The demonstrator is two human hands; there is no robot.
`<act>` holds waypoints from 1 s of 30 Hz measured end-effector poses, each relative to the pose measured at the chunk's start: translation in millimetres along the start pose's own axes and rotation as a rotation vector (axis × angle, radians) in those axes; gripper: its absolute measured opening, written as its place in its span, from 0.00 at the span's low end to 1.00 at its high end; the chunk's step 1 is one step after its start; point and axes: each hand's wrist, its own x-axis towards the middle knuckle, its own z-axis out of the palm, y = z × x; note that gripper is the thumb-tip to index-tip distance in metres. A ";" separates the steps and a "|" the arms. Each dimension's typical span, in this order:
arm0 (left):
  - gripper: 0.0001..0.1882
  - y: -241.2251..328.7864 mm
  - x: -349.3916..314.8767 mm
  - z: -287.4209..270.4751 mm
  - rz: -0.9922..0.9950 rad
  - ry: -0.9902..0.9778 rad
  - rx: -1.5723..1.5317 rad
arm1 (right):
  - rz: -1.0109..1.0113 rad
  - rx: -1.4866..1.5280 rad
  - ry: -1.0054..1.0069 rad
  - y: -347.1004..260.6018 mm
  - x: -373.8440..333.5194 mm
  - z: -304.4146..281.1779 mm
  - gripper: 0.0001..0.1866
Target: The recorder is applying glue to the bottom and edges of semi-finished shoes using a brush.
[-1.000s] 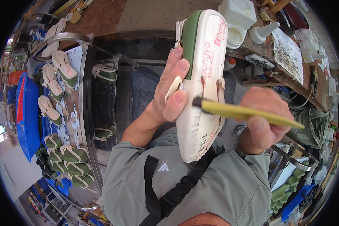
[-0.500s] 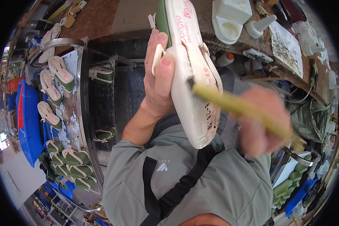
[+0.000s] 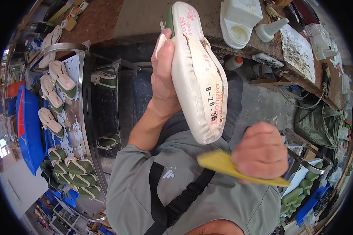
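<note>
My left hand (image 3: 163, 74) is closed around a cream-coloured shoe (image 3: 199, 78), with its underside turned up and a green sole edge along its far left side. Gathered upper material wraps over the rim of the bottom, leaving a paler strip with red and black print down the middle. My right hand (image 3: 261, 152) is a fist around a yellow-handled brush (image 3: 219, 164), which sits below and right of the shoe, apart from it. Motion blurs the brush, and its bristles cannot be made out now.
At left, a metal-framed rack (image 3: 86, 98) carries several green and cream shoes (image 3: 82, 172), beside a blue bin (image 3: 29, 129). A worn workbench (image 3: 153, 17) ahead bears a white plastic container (image 3: 239, 23) and a white nozzle bottle (image 3: 271, 29). Green soles (image 3: 296, 197) lie at lower right.
The brush has left the shoe's underside, where its dark tip was, and swung down toward me with my right hand. The shoe has shifted slightly left and nearer to me.
</note>
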 end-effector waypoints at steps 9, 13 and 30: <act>0.31 -28.2 -9.5 48.5 -0.261 0.040 -0.192 | 0.851 0.192 0.623 88.5 -6.8 -37.6 0.07; 0.34 -42.6 -8.8 47.5 -0.344 -0.191 -0.082 | 1.031 -0.118 0.514 161.9 -49.8 -53.5 0.09; 0.40 -67.2 -15.1 64.0 -0.380 -0.101 -0.091 | 1.136 -0.220 0.339 193.1 -49.4 -58.3 0.07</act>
